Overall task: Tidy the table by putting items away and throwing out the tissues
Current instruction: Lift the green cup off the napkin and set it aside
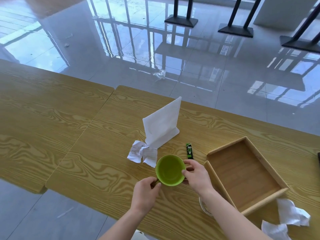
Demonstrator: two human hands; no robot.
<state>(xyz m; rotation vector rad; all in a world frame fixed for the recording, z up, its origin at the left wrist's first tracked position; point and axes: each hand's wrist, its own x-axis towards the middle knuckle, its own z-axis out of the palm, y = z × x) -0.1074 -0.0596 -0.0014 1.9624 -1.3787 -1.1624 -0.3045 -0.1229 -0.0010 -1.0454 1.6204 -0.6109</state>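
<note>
The green cup (170, 170) is between both hands at the near part of the wooden surface (86, 135), just left of the tray (242, 172). The left hand (145, 193) has its fingers pinching the handle, and the right hand (195, 175) has its fingers curled on the rim. Crumpled tissues (290, 213) lie by the tray's near corner.

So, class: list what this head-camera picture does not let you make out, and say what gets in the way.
Head view:
White round object: mostly hidden by the right forearm.
Dark object: cut off by the right edge.
Handle of the round green cup: covered by the left hand.
Print on the slim green packet: too small.
</note>
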